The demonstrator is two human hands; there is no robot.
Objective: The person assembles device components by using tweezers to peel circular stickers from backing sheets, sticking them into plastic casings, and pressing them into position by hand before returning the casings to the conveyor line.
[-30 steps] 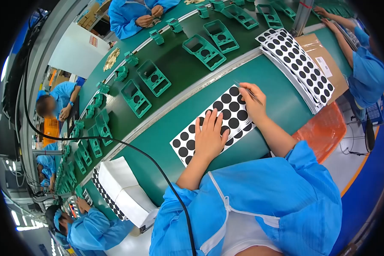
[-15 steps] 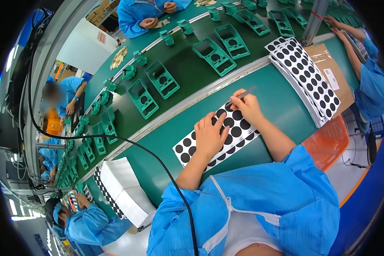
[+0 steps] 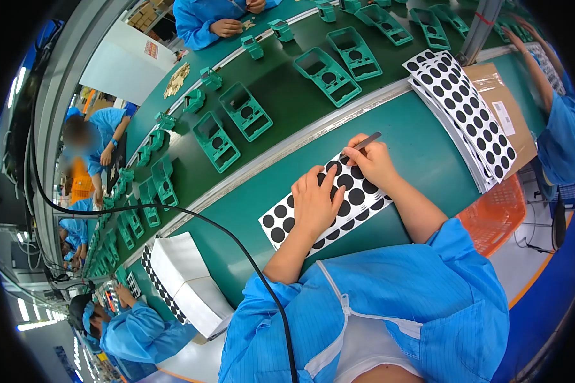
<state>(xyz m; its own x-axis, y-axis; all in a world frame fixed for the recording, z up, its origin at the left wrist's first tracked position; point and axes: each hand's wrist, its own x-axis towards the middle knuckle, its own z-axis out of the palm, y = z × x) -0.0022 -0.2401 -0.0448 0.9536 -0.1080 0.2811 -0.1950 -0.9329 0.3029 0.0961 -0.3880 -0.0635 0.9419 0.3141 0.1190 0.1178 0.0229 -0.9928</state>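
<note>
A white sheet of black round stickers lies at a slant on the green bench in front of me. My left hand rests flat on its middle with the fingers spread, covering some of the dots. Near the sheet's far right end, my right hand pinches slim grey metal tweezers. Their blunt end sticks out up and to the right, and the tips point down at the stickers, close to my left fingertips. Whether the tips touch a sticker I cannot tell.
Right of the sheet stands a stack of sticker sheets beside cardboard, above an orange bin. White-backed sheets lie left. Beyond a metal rail, green plastic housings sit on the line. A black cable hangs across the view. Co-workers surround the line.
My view has shifted slightly. The tweezers' blunt end has dipped a little, while my left hand and the sheet stay put. A co-worker at the far left has lowered an arm.
</note>
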